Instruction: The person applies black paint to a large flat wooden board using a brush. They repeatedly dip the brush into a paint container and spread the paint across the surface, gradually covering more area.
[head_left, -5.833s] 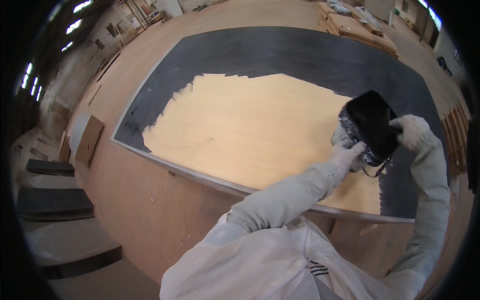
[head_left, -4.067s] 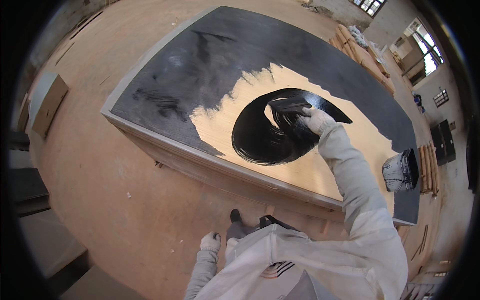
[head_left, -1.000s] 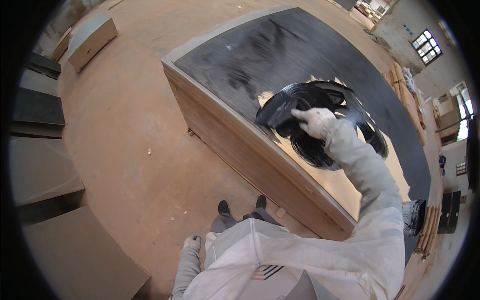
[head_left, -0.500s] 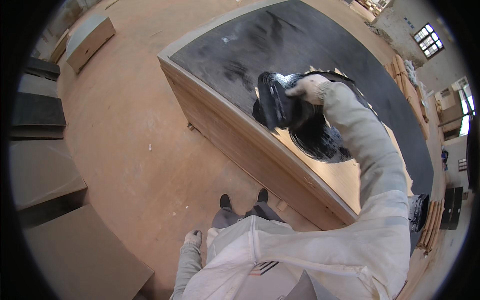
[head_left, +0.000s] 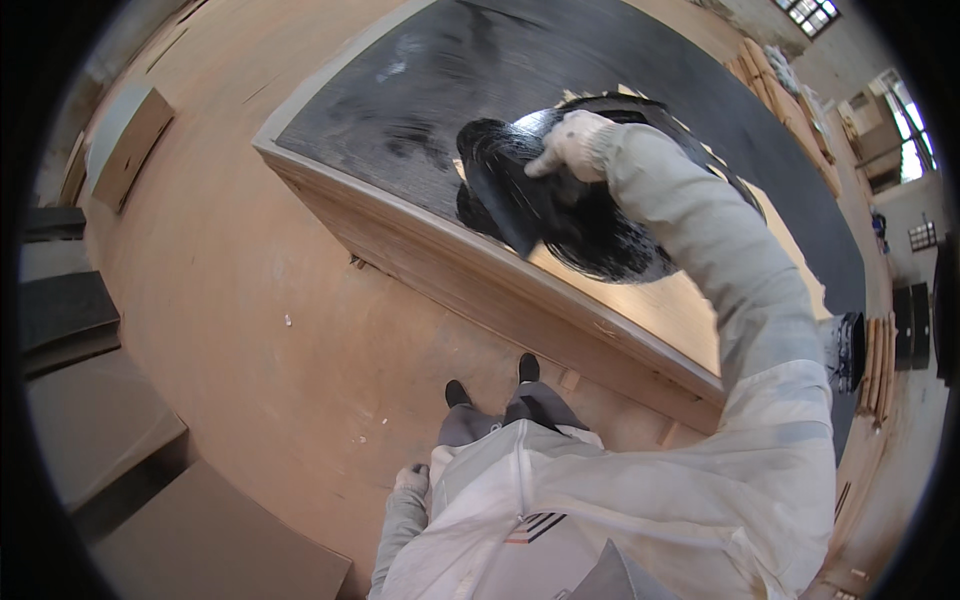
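Note:
My right hand [head_left: 575, 147], in a pale glove with a dark-smeared cuff area, is closed on a wide black paint-coated applicator [head_left: 500, 190]. A blade or a brush, I cannot tell which. It rests on a large stacked sheet pile, whose top panel [head_left: 400, 100] carries streaky black paint. Under and beside my arm, bare yellowish wood [head_left: 660, 310] shows between wet black swirls [head_left: 620, 245]. My left hand [head_left: 412, 478] hangs low at my side over the floor, fingers curled in, holding nothing I can see.
A black-smeared bucket [head_left: 848, 352] stands on the panel's right side, partly behind my arm. Stacked boards [head_left: 120, 420] line the left, with a separate stack [head_left: 130, 145] further off. Long wood bundles [head_left: 785, 110] lie beyond the panel. My feet stand close to the pile's side.
My view has shifted, so the pile sits further left and higher. My right hand still holds the applicator on the panel near its close edge; my left hand still hangs down.

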